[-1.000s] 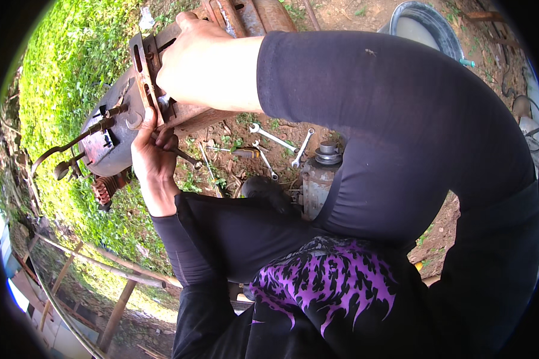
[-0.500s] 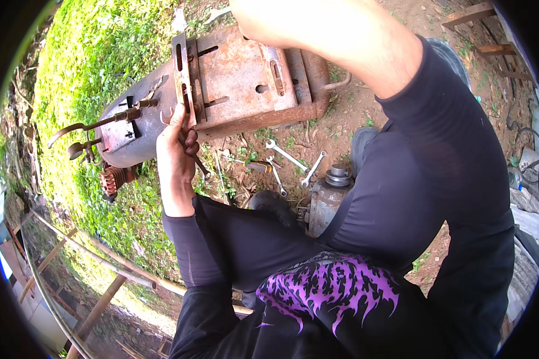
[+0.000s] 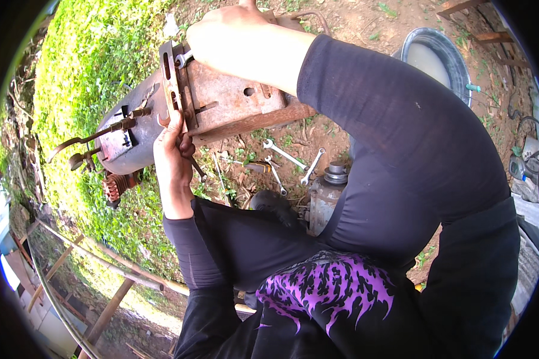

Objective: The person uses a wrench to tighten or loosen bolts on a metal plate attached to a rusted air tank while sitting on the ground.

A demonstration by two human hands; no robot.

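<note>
A rusty metal tank [image 3: 224,90] lies in front of me, with a slotted metal bracket [image 3: 172,78] standing across its plate. My left hand [image 3: 173,149] is closed round a dark wrench [image 3: 199,170] and its fingers press against the bracket's near end. The wrench's open jaw shows beside the bracket and its other end sticks out below the fingers. At the bracket's far end, my right hand [image 3: 227,33] grips a shiny wrench [image 3: 184,58], whose jaw is at the bracket's edge. The rest of that wrench is hidden by the hand.
Several wrenches [image 3: 284,154] and a yellow-and-black handled tool [image 3: 259,167] lie on the dirt. A grey machine with a pulley [image 3: 335,175] stands by my leg. A bucket of cloudy liquid [image 3: 431,63] is at the far right. Wooden poles [image 3: 111,302] cross the lower left.
My right hand has moved left and nearer, and its wrench jaw now shows at the bracket. The tank and bracket sit slightly further left in view. My left hand keeps its hold.
</note>
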